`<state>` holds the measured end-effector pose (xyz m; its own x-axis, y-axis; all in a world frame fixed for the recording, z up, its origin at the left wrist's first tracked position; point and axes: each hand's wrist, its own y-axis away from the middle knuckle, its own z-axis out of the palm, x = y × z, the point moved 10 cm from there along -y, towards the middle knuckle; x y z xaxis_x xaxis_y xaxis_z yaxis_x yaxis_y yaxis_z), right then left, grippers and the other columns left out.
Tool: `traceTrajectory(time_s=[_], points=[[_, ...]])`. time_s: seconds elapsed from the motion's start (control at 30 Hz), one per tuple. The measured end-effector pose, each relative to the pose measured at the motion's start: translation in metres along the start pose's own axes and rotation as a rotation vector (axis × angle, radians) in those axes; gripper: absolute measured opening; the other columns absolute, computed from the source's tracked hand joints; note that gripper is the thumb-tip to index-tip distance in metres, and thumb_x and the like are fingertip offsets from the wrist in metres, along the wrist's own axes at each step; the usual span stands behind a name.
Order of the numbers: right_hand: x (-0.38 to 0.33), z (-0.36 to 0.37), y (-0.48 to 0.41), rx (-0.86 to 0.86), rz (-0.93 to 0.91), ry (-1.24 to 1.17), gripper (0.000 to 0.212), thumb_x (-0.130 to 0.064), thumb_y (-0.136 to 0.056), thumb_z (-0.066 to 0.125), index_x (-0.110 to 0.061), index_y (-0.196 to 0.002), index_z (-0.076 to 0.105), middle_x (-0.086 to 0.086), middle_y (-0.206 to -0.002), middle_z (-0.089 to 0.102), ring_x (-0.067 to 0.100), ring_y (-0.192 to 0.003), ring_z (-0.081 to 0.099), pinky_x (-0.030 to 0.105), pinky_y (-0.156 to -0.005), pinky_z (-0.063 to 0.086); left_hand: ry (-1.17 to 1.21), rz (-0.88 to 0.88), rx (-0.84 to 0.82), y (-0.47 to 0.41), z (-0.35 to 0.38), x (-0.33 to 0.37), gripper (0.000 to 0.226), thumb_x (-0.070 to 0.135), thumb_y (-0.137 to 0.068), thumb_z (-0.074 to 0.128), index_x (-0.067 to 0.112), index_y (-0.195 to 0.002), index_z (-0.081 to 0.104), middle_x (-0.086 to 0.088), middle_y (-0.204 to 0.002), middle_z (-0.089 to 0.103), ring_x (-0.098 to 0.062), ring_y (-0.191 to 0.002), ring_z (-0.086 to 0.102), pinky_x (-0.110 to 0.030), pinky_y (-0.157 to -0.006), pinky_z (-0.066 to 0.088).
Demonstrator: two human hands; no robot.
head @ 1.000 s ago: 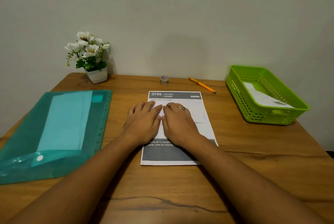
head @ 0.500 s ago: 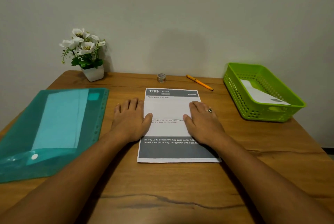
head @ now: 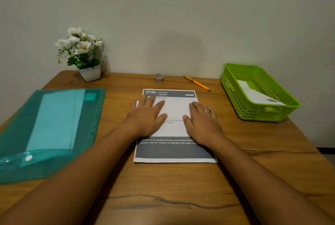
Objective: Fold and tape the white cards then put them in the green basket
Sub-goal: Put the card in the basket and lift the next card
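Note:
A white card [head: 176, 110] with grey bands at top and bottom lies flat in the middle of the wooden table. My left hand [head: 147, 116] rests palm down on its upper left part, fingers spread. My right hand [head: 202, 119], wearing a ring, presses flat on the card's right side. Neither hand holds anything. The green basket [head: 233, 88] stands at the right, with one folded white card [head: 257, 96] inside. A small roll of tape [head: 159, 78] sits near the wall behind the card.
A teal plastic folder [head: 21, 130] holding sheets lies at the left. A white pot of flowers [head: 89, 73] stands at the back left. An orange pen [head: 196, 83] lies between the tape and the basket. The table's right edge runs just past the basket.
My hands went from together at the card's centre to its two sides. Since then the left hand has moved up and inward onto the card; the right hand has stayed.

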<state>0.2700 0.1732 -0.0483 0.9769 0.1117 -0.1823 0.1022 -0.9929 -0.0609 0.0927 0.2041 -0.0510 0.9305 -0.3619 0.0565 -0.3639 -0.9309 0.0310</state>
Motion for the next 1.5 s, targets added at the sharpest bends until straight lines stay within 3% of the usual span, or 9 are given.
traceTrajectory(time_s=[0.13, 0.3, 0.53, 0.73, 0.97, 1.13, 1.3, 1.4, 1.5], points=[[-0.001, 0.000, 0.001, -0.003, -0.004, 0.002, 0.061, -0.043, -0.109, 0.028, -0.009, -0.159, 0.029, 0.007, -0.165, 0.030, 0.026, -0.153, 0.021, 0.046, -0.124, 0.014, 0.005, -0.088, 0.002, 0.021, -0.004, -0.051, 0.080, 0.075, -0.091, 0.005, 0.039, -0.162, 0.008, -0.003, -0.171, 0.007, -0.030, -0.156, 0.002, -0.058, -0.124, 0.006], [-0.021, 0.002, -0.004, -0.017, 0.057, 0.071, 0.063, -0.041, -0.106, 0.026, -0.003, -0.155, 0.034, 0.013, -0.163, 0.033, 0.033, -0.156, 0.018, 0.058, -0.126, 0.010, -0.001, -0.103, 0.001, 0.026, -0.005, -0.056, 0.081, 0.077, -0.091, 0.004, 0.039, -0.162, 0.005, -0.002, -0.171, 0.004, -0.029, -0.157, 0.001, -0.058, -0.125, 0.006], [-0.106, 0.015, -0.027, -0.007, -0.177, -0.020, 0.060, -0.042, -0.109, 0.033, -0.009, -0.158, 0.031, 0.011, -0.164, 0.033, 0.029, -0.151, 0.028, 0.048, -0.127, 0.018, -0.033, -0.136, 0.004, 0.023, -0.004, -0.057, 0.071, 0.071, -0.099, 0.013, 0.040, -0.162, 0.005, -0.003, -0.171, 0.004, -0.029, -0.157, 0.001, -0.057, -0.125, 0.005], [-0.071, 0.010, -0.019, -0.009, -0.170, -0.027, 0.064, -0.049, -0.108, 0.032, -0.009, -0.157, 0.031, 0.009, -0.164, 0.032, 0.028, -0.151, 0.025, 0.046, -0.126, 0.015, -0.013, -0.123, 0.003, 0.023, -0.002, -0.059, 0.071, 0.071, -0.099, 0.012, 0.039, -0.162, 0.003, -0.002, -0.171, 0.003, -0.029, -0.157, 0.000, -0.057, -0.125, 0.004], [-0.001, 0.001, -0.007, -0.013, -0.055, -0.002, 0.072, -0.058, -0.104, 0.025, -0.011, -0.158, 0.030, 0.008, -0.165, 0.031, 0.028, -0.152, 0.025, 0.048, -0.124, 0.022, 0.026, -0.150, 0.030, 0.027, -0.007, -0.058, 0.080, 0.073, -0.097, 0.018, 0.027, -0.162, 0.012, -0.005, -0.171, 0.009, -0.029, -0.157, 0.006, -0.058, -0.125, 0.008], [0.008, -0.003, 0.002, 0.003, -0.039, 0.006, 0.065, -0.052, -0.107, 0.031, -0.011, -0.158, 0.031, 0.008, -0.166, 0.030, 0.027, -0.152, 0.024, 0.047, -0.123, 0.019, 0.017, -0.193, 0.061, 0.024, -0.014, -0.055, 0.087, 0.079, -0.093, 0.028, 0.021, -0.158, 0.028, -0.007, -0.166, 0.024, -0.029, -0.152, 0.022, -0.058, -0.122, 0.018], [0.012, -0.002, 0.002, -0.007, -0.026, -0.016, 0.074, -0.063, -0.105, 0.027, -0.014, -0.160, 0.028, 0.006, -0.169, 0.026, 0.027, -0.156, 0.020, 0.050, -0.126, 0.015, 0.029, -0.193, 0.047, 0.037, -0.014, -0.045, 0.081, 0.072, -0.098, 0.027, 0.021, -0.160, 0.023, -0.005, -0.167, 0.023, -0.026, -0.152, 0.020, -0.058, -0.122, 0.017], [0.010, -0.007, 0.007, 0.018, -0.025, -0.043, 0.075, -0.065, -0.103, 0.032, -0.014, -0.158, 0.034, 0.009, -0.167, 0.030, 0.027, -0.155, 0.023, 0.049, -0.126, 0.019, 0.048, -0.177, 0.037, 0.051, -0.024, -0.043, 0.069, 0.063, -0.101, 0.037, 0.025, -0.158, 0.031, -0.003, -0.163, 0.031, -0.025, -0.149, 0.029, -0.053, -0.120, 0.027], [0.005, -0.017, 0.011, 0.073, -0.032, -0.040, 0.064, -0.058, -0.104, 0.040, -0.016, -0.152, 0.045, 0.011, -0.162, 0.038, 0.027, -0.151, 0.031, 0.048, -0.122, 0.024, 0.170, -0.162, 0.070, 0.071, -0.045, -0.050, 0.055, 0.058, -0.098, 0.051, 0.029, -0.145, 0.050, 0.002, -0.148, 0.049, -0.019, -0.130, 0.049, -0.045, -0.105, 0.047]])
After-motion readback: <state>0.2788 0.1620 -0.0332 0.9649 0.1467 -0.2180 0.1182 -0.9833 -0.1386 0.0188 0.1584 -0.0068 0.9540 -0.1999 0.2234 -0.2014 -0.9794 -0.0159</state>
